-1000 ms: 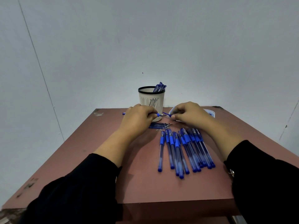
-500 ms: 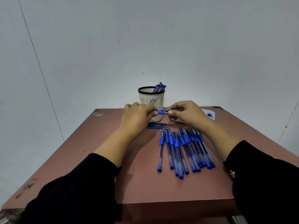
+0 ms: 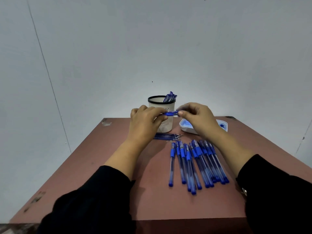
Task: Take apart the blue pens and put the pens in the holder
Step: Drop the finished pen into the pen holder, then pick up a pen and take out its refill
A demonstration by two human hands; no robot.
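I see a reddish-brown table (image 3: 118, 191) with scuffed, chipped patches along its left edge and far corners. A white slotted holder (image 3: 166, 126) with a black rim stands upright near its far edge. Just to the right of it sits a shallow white tray (image 3: 184, 129). In front of the holder lies a small bundle of thin refills (image 3: 166, 136), crosswise. Nearer me, a row of blue pens (image 3: 194, 164) lies side by side, some overlapping.
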